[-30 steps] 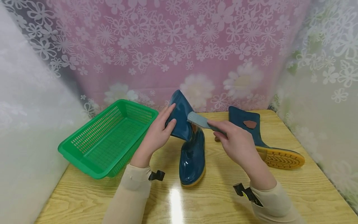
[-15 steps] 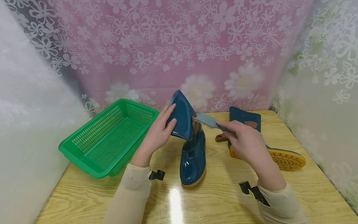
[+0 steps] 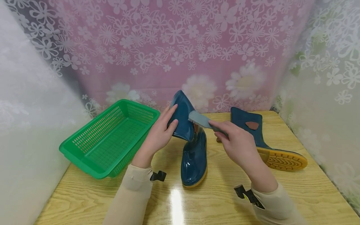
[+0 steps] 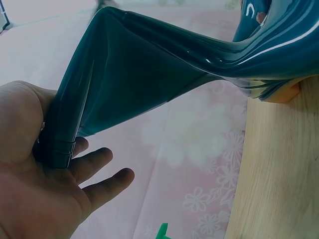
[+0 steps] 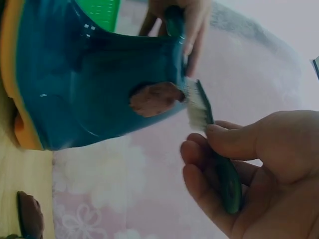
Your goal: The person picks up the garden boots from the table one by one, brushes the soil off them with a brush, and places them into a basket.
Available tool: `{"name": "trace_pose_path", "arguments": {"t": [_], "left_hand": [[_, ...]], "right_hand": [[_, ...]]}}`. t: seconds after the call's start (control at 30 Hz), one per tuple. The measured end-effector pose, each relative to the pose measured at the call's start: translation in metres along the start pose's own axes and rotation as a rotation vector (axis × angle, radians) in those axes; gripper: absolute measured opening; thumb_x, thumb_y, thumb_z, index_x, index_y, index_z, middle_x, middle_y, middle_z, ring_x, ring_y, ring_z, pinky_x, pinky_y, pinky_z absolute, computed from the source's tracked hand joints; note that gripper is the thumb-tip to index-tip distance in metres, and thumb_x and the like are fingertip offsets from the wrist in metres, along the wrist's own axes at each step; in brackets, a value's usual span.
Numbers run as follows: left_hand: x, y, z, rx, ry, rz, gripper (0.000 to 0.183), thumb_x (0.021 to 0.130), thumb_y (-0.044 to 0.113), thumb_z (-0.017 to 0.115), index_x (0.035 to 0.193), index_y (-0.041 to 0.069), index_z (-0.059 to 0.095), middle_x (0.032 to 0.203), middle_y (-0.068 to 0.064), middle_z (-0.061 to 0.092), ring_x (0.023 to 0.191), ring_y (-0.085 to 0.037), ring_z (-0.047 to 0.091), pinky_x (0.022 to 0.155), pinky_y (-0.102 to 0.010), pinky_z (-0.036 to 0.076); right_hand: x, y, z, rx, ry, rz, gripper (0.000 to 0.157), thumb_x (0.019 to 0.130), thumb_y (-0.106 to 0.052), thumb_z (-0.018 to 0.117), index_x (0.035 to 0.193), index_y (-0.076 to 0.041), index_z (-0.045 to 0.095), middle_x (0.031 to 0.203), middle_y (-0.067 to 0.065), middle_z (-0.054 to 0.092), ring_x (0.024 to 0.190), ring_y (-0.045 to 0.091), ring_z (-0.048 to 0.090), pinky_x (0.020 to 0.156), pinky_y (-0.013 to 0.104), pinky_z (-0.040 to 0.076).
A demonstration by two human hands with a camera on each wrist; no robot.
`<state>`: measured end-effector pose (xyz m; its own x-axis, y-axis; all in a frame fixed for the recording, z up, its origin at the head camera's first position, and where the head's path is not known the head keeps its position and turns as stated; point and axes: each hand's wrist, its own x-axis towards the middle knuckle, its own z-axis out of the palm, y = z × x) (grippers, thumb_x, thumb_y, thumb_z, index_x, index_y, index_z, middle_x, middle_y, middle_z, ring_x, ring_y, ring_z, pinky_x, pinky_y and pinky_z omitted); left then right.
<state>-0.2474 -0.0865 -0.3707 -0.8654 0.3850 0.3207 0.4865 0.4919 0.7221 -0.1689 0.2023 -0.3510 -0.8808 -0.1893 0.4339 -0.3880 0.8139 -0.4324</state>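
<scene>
The right grip [image 3: 237,142] is clamping a long grey-green brush [image 3: 201,121], pointing leftward from it to the glossy blue boot [image 3: 194,150] the left grip [image 3: 158,132] is pinching.

From the head we look forward and down at the standing boot [image 3: 193,164], which close wrist views on either side share.

Curtained booth: pink floral curtain [image 3: 180,47], wood-grain table [image 3: 211,206].
</scene>
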Motion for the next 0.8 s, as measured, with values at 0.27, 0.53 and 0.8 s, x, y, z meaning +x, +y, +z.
{"name": "trace_pose_path", "arguments": {"t": [0.27, 0.53, 0.8], "left_hand": [[0.000, -0.004, -0.002, 0.026, 0.015, -0.009, 0.059, 0.121, 0.027, 0.048, 0.178, 0.022, 0.029, 0.184, -0.009, 0.014, 0.169, -0.030, 0.016, 0.130, -0.062, 0.028], [0.000, -0.003, -0.001, 0.021, 0.005, -0.005, 0.060, 0.121, 0.026, 0.048, 0.178, 0.021, 0.028, 0.184, -0.009, 0.014, 0.169, -0.030, 0.015, 0.130, -0.061, 0.027], [0.000, -0.001, 0.000, 0.034, 0.004, -0.003, 0.059, 0.121, 0.026, 0.047, 0.177, 0.021, 0.029, 0.184, -0.011, 0.015, 0.169, -0.030, 0.016, 0.130, -0.062, 0.027]], "right_hand": [[0.001, 0.002, -0.003, -0.037, -0.109, 0.069, 0.047, 0.110, -0.010, 0.071, 0.155, -0.020, 0.068, 0.113, 0.002, 0.077, 0.082, 0.019, 0.071, 0.058, 0.036, 0.043], [0.000, 0.006, -0.012, -0.070, -0.144, 0.102, 0.048, 0.110, -0.013, 0.071, 0.157, -0.023, 0.067, 0.140, 0.013, 0.073, 0.067, 0.018, 0.059, 0.055, 0.037, 0.038], [-0.002, 0.006, -0.017, -0.059, -0.087, 0.068, 0.046, 0.110, -0.011, 0.070, 0.155, -0.021, 0.068, 0.130, 0.013, 0.075, 0.054, 0.015, 0.048, 0.052, 0.037, 0.034]]}}
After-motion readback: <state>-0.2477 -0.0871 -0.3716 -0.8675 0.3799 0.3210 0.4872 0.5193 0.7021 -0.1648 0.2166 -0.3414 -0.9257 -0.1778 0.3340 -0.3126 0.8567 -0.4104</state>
